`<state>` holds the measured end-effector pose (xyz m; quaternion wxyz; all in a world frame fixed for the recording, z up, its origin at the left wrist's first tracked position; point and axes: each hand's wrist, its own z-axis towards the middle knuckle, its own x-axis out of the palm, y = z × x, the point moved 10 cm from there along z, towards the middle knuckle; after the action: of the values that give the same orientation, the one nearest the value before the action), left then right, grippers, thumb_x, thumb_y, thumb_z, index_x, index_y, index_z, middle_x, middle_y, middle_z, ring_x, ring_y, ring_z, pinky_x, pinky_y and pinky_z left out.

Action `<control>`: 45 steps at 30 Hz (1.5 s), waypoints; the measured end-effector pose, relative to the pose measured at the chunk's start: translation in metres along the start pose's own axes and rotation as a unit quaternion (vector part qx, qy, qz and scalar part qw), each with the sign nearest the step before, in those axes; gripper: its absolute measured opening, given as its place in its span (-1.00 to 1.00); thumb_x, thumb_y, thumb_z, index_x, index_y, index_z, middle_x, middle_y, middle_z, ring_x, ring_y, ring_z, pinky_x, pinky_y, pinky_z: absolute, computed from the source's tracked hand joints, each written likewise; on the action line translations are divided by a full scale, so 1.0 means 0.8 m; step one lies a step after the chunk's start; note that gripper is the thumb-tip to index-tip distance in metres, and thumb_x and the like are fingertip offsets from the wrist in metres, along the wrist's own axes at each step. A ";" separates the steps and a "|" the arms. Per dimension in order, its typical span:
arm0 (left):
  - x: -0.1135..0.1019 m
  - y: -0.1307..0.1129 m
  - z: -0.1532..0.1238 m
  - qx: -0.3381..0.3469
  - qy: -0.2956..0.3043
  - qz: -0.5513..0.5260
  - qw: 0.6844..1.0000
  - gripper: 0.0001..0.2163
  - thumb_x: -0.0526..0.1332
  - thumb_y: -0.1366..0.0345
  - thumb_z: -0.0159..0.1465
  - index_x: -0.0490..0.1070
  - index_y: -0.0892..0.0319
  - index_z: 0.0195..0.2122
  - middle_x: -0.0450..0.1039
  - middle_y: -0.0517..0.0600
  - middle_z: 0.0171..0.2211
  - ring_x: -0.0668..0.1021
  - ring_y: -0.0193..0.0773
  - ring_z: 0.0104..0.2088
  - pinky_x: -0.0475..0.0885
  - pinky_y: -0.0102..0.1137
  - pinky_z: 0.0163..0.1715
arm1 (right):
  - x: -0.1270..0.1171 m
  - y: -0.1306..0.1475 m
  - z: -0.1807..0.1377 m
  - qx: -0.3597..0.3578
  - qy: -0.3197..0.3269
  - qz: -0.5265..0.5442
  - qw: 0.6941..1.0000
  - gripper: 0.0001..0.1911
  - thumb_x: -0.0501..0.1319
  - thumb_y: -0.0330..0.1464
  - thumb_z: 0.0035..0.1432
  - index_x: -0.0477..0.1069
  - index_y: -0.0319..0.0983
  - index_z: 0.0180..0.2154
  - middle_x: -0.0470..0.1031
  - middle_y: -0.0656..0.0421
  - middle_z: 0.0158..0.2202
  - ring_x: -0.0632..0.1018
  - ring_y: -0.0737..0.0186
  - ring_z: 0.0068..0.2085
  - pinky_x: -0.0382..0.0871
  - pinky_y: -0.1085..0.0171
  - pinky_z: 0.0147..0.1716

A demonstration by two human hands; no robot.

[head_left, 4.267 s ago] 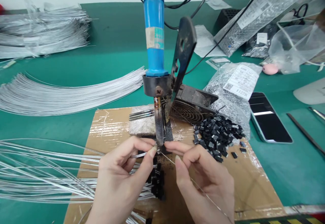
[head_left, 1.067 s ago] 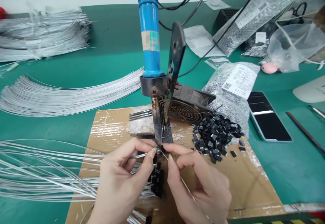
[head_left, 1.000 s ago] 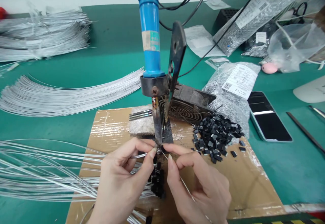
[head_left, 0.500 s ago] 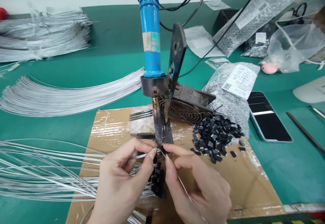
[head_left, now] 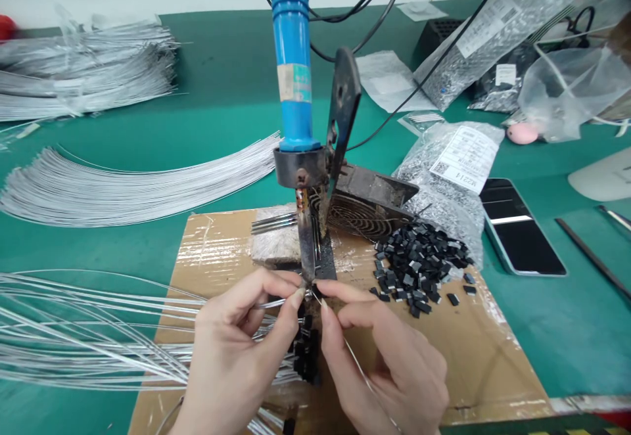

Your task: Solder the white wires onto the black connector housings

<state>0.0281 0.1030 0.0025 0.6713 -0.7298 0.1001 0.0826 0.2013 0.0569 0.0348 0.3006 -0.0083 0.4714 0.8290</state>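
A blue-handled soldering iron [head_left: 292, 116] is clamped in a stand with its tip pointing down between my fingertips. My left hand [head_left: 241, 349] is closed in a pinch on a white wire [head_left: 270, 304], its end right under the tip. My right hand [head_left: 389, 356] is also closed, with a thin silvery solder wire [head_left: 355, 360] running through it up towards the tip. A small black piece shows at the right fingertips, partly hidden. Below lie several wires ending in black connectors [head_left: 306, 356].
A pile of small black connectors [head_left: 421, 264] lies on the cardboard sheet [head_left: 473, 363]. Behind the iron stands a fan [head_left: 365, 208]. White wire bundles [head_left: 138, 188] lie at left. A phone [head_left: 522, 228] and a labelled bubble-wrap bag [head_left: 451, 165] are at right.
Almost nothing differs. Both hands stay at the iron's tip in nearly the same pose, with only a very slight shift.
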 end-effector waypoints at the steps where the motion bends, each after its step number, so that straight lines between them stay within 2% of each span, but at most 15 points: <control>1: 0.000 0.000 0.000 0.000 -0.001 0.001 1.000 -0.87 0.36 0.46 0.31 0.60 0.08 -0.35 0.67 -0.11 -0.31 0.71 -0.38 -0.28 0.56 -0.70 -0.26 | 0.001 0.000 0.000 0.000 0.002 -0.003 1.000 -0.83 0.30 -0.57 0.18 0.49 -0.18 -0.33 0.77 0.17 -0.24 0.74 0.37 -0.41 0.66 0.48 -0.21; 6: -0.001 -0.001 0.000 0.014 -0.006 0.018 1.000 -0.85 0.36 0.47 0.30 0.61 0.08 -0.36 0.67 -0.11 -0.31 0.70 -0.39 -0.29 0.56 -0.70 -0.27 | -0.001 0.002 0.000 -0.004 -0.008 -0.012 1.000 -0.83 0.30 -0.56 0.20 0.49 -0.17 -0.33 0.77 0.17 -0.27 0.73 0.32 -0.44 0.69 0.42 -0.27; 21: -0.001 -0.001 0.001 0.015 -0.011 0.036 0.999 -0.88 0.36 0.45 0.29 0.61 0.10 -0.37 0.68 -0.06 -0.31 0.68 -0.34 -0.34 0.56 -0.64 -0.36 | 0.001 0.000 0.000 -0.001 -0.009 0.013 1.000 -0.81 0.31 -0.59 0.20 0.51 -0.17 -0.31 0.77 0.17 -0.27 0.74 0.31 -0.39 0.70 0.40 -0.21; 30: 0.001 -0.003 0.001 0.015 -0.001 0.025 1.000 -0.86 0.35 0.46 0.30 0.61 0.08 -0.36 0.67 -0.11 -0.33 0.69 -0.37 -0.32 0.56 -0.68 -0.30 | 0.001 0.002 0.003 -0.002 -0.004 0.029 1.000 -0.80 0.30 -0.62 0.18 0.51 -0.20 -0.32 0.77 0.15 -0.27 0.75 0.32 -0.35 0.68 0.42 -0.17; 37: 0.000 0.007 0.002 0.001 0.002 0.025 1.000 -0.88 0.36 0.45 0.29 0.59 0.10 -0.37 0.68 -0.09 -0.32 0.70 -0.34 -0.31 0.57 -0.63 -0.30 | 0.001 -0.015 -0.002 0.070 0.034 0.042 0.996 -0.82 0.29 -0.57 0.23 0.46 -0.17 -0.31 0.73 0.20 -0.22 0.72 0.31 -0.31 0.64 0.37 -0.19; 40: -0.005 0.011 -0.001 -0.002 0.001 0.041 0.999 -0.88 0.36 0.42 0.30 0.58 0.10 -0.38 0.69 -0.08 -0.30 0.69 -0.35 -0.31 0.54 -0.64 -0.30 | -0.027 -0.049 -0.002 0.167 -0.001 0.002 0.986 -0.93 0.33 -0.45 0.30 0.51 -0.16 -0.25 0.61 0.25 -0.38 0.62 0.34 -0.41 0.52 0.41 -0.38; 41: -0.006 0.013 -0.002 -0.005 0.003 0.046 0.999 -0.88 0.36 0.41 0.30 0.58 0.10 -0.38 0.70 -0.07 -0.30 0.69 -0.34 -0.30 0.54 -0.63 -0.29 | -0.038 -0.063 -0.002 0.201 -0.015 0.014 0.979 -0.91 0.33 -0.41 0.33 0.52 -0.16 -0.29 0.54 0.27 -0.45 0.56 0.36 -0.45 0.46 0.43 -0.45; 43: -0.008 0.015 -0.005 -0.013 0.006 0.058 0.998 -0.89 0.36 0.39 0.30 0.58 0.11 -0.39 0.71 -0.05 -0.29 0.68 -0.31 -0.30 0.53 -0.59 -0.30 | -0.057 -0.092 -0.002 0.252 -0.039 0.150 0.955 -0.71 0.30 -0.30 0.39 0.54 -0.19 -0.43 0.46 0.25 -0.53 0.48 0.37 -0.51 0.41 0.44 -0.53; 45: -0.011 0.017 -0.008 -0.025 0.000 0.064 0.998 -0.88 0.35 0.35 0.31 0.59 0.12 -0.40 0.71 -0.02 -0.29 0.67 -0.28 -0.32 0.51 -0.54 -0.34 | -0.077 -0.119 -0.002 0.282 -0.039 0.206 0.936 -0.52 0.14 -0.06 0.45 0.69 -0.21 -0.28 0.59 0.12 -0.43 0.62 0.23 -0.41 0.59 0.31 -0.40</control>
<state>0.0161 0.0963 -0.0077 0.6461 -0.7384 0.1451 0.1278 0.2991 0.0610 -0.0221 0.1311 0.2063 0.6653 0.7055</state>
